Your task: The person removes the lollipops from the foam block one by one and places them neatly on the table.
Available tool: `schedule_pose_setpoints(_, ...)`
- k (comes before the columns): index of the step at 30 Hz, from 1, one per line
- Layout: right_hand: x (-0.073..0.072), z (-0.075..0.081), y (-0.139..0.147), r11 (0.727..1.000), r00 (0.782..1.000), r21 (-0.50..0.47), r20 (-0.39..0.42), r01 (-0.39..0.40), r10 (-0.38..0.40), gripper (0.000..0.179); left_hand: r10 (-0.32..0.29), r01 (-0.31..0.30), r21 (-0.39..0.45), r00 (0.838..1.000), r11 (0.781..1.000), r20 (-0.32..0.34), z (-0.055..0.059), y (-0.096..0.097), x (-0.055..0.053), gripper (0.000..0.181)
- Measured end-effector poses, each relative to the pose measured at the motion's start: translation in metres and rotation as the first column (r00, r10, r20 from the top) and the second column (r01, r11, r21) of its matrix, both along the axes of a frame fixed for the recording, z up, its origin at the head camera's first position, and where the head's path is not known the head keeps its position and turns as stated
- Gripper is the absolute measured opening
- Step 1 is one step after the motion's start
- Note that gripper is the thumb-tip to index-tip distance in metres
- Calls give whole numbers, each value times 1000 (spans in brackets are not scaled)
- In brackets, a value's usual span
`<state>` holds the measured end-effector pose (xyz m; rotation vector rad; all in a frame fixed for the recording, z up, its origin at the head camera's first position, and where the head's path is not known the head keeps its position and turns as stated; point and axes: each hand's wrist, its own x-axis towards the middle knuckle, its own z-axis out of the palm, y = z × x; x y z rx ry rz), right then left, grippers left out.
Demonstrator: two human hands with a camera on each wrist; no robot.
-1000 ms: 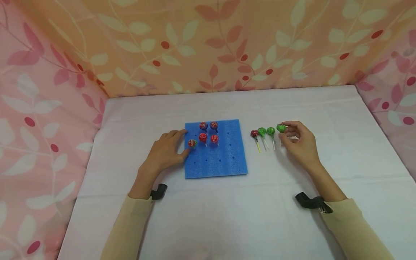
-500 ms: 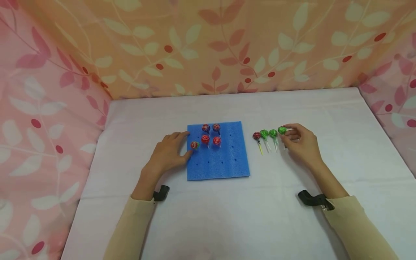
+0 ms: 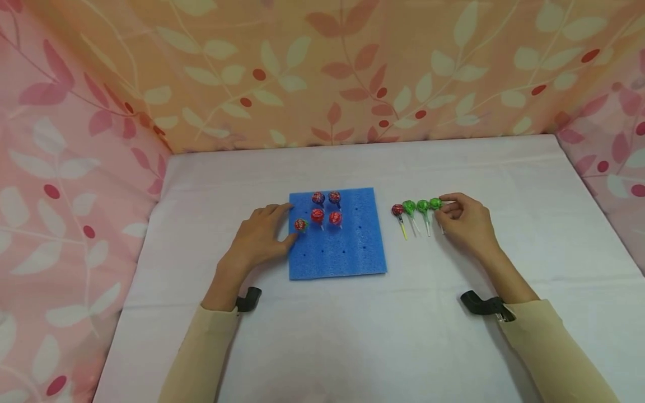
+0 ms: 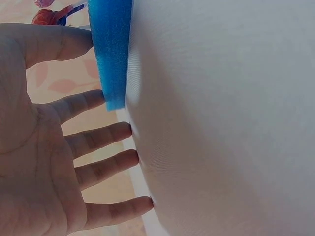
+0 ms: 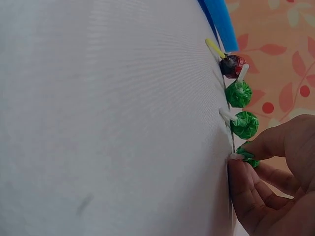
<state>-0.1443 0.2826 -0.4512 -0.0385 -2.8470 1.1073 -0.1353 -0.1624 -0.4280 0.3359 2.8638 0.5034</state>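
Observation:
My left hand (image 3: 259, 235) rests at the left edge of a blue foam board (image 3: 347, 260), thumb and index fingertip touching it. In the left wrist view its other fingers (image 4: 106, 167) are spread, tips at the white cloth. Several wrapped lollipops stand stuck in the board, among them a red one (image 3: 317, 215) and a red-green one (image 3: 300, 225). To the right of the board, my right hand (image 3: 468, 221) pinches a green lollipop (image 3: 435, 203) between thumb and fingers, low at the cloth. It is the rightmost in a row with two green lollipops (image 5: 244, 124) and a dark red one (image 5: 233, 66).
White cloth (image 3: 322, 336) covers the table. Small holes (image 3: 344, 252) dot the foam board's surface. Floral curtains (image 3: 282, 56) stand behind the table and along both sides. Black wrist mounts (image 3: 484, 304) stick out at both sleeves.
My right hand has come down a little and moved slightly left, bringing the green lollipop closer to the neighbouring one in the row. The left hand stays at the board; the head view shifted slightly.

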Motion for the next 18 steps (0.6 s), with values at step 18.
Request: schedule_pose_setpoints(18, 3, 5, -2, 1000, 1000, 21, -21, 10, -10, 39, -2, 2, 14, 1000, 1000, 16, 1, 0, 0, 73)
